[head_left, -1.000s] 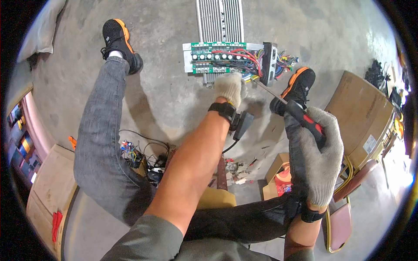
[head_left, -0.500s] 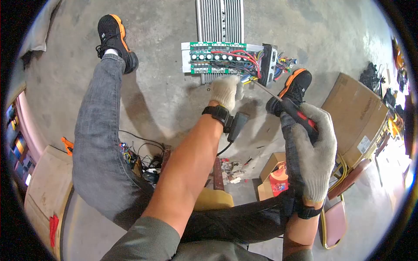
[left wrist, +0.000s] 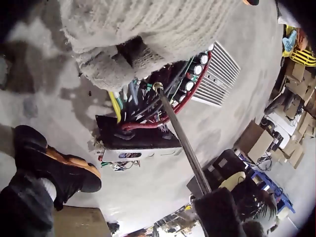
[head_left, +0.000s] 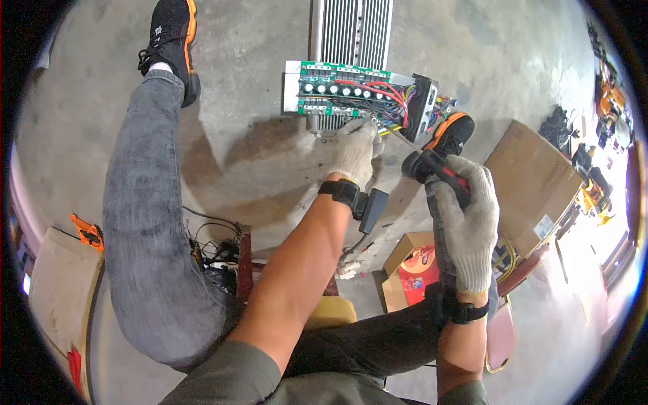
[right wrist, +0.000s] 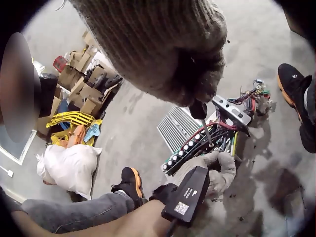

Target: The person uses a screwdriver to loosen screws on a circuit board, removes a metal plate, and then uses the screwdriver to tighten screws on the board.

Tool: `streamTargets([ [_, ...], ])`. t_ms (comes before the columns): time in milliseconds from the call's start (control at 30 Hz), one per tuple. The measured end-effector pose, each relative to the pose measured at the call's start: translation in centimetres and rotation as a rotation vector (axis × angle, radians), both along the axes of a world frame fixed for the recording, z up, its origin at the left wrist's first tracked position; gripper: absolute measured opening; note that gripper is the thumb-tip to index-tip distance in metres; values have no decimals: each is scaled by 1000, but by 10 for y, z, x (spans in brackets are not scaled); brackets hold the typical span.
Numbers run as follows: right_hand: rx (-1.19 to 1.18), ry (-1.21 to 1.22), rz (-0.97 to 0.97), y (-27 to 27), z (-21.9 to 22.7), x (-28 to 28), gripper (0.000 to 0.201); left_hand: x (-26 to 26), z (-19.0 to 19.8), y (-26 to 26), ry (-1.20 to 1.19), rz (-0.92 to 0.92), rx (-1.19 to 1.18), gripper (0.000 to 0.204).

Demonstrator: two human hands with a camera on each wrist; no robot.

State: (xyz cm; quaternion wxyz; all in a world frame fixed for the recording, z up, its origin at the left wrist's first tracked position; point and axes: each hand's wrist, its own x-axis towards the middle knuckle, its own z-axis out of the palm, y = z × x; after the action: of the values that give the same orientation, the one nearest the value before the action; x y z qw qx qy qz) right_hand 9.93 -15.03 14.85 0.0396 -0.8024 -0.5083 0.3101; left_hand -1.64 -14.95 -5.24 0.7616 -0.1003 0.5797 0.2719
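Note:
An opened electronic controller has a green circuit board (head_left: 329, 89) with white-topped capacitors, red and black cables and a black end panel (head_left: 420, 101). It rests against a ribbed metal heat sink (head_left: 354, 34) on the floor. My gloved left hand (head_left: 354, 152) is at the board's near edge, fingers curled at the yellow, green and blue wires (left wrist: 118, 101); the fingertips are partly hidden. My gloved right hand (head_left: 469, 223) grips the black and red handle of a screwdriver (left wrist: 185, 140). Its shaft slants down to a brass-coloured fastener (left wrist: 157, 86) at the board, beside the left fingers.
My shoes (head_left: 169, 34) stand either side of the controller. To the right are a large cardboard box (head_left: 533, 182) and an open carton with red contents (head_left: 413, 270). Loose cables (head_left: 219, 250) lie by my left leg. A white sack (right wrist: 71, 168) and piled boxes are farther off.
The head view has shifted slightly. My right hand and the screwdriver handle now appear closer to the board. The screwdriver's tip and my left hand stay by the wires.

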Motion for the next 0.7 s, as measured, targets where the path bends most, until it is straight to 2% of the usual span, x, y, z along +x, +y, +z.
streamTargets([
  [200,8,2,-10,3,-12,-5,33,7,-20,-5,-18,57,4,14],
  [367,-15,-44,61,11,-11,-8,32,6,-19,-3,-39,42,-15,13],
  [700,-16,-55,32,11,-15,-8,33,6,-16,1,-10,11,-62,15],
])
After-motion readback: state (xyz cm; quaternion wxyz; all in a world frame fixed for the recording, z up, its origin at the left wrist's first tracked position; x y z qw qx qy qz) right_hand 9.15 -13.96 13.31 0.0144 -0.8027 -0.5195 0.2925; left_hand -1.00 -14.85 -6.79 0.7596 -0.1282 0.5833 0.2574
